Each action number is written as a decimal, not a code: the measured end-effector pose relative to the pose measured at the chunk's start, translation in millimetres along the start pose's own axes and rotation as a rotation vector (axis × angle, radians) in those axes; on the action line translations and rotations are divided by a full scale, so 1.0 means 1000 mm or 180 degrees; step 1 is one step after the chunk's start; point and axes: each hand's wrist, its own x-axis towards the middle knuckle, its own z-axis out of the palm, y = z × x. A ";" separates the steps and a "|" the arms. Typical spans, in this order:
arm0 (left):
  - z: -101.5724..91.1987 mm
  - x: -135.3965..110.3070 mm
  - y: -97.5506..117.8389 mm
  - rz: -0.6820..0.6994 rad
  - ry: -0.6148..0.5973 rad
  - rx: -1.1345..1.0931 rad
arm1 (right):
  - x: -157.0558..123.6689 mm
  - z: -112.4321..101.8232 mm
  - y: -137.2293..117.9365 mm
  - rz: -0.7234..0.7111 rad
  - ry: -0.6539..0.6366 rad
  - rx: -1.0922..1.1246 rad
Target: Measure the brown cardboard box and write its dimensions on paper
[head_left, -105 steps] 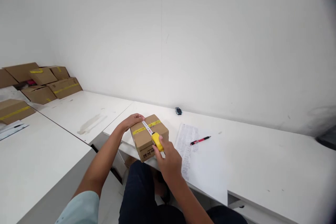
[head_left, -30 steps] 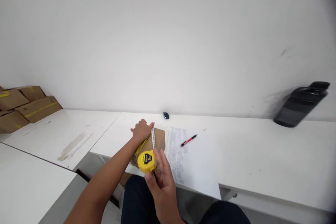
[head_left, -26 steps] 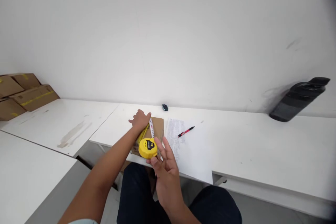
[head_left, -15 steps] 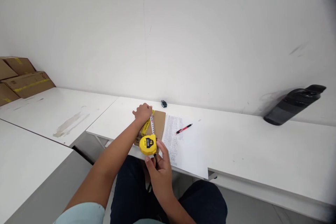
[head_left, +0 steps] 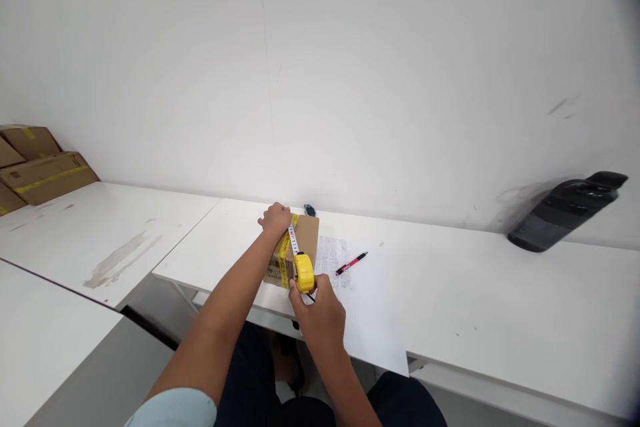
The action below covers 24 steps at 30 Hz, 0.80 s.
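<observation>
A small cardboard box point(head_left: 309, 235) with yellow tape along its top sits near the table's front edge. My right hand point(head_left: 324, 312) is closed around a yellow tape measure point(head_left: 304, 272) at the box's near side. Its white blade point(head_left: 293, 240) runs out over the box top to the far left edge. There my left hand point(head_left: 276, 219) is closed at the blade's end, its fingers curled against the box; the very tip of the blade is hidden.
A sheet of paper with writing point(head_left: 373, 320) lies right of the box, with a red and black pen point(head_left: 351, 263) on it. A small dark object point(head_left: 310, 210) rests by the wall. A black bottle point(head_left: 563, 213) stands at right. Cardboard boxes point(head_left: 47, 177) are stacked at far left.
The tape measure has turned from showing its labelled face to edge-on and come down against the box's near side. My right hand has moved slightly right with it; my left stays at the far edge.
</observation>
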 end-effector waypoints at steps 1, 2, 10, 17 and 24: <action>0.002 0.003 0.003 0.0014 -0.0003 0.0001 | 0.004 -0.001 -0.002 -0.0038 -0.0057 -0.0101; 0.004 0.006 0.006 0.0032 -0.0014 -0.0005 | 0.008 -0.002 -0.005 -0.0124 -0.0121 -0.0196; 0.005 0.025 0.010 0.0226 -0.0280 -0.0374 | 0.004 0.010 -0.030 -0.0369 -0.0916 0.0254; 0.014 0.037 -0.003 0.0609 -0.0421 -0.0838 | -0.019 0.055 -0.022 0.0045 -0.1505 0.2377; 0.017 0.036 -0.006 0.0861 -0.0617 -0.1040 | -0.016 0.073 -0.012 -0.0338 -0.0742 0.2201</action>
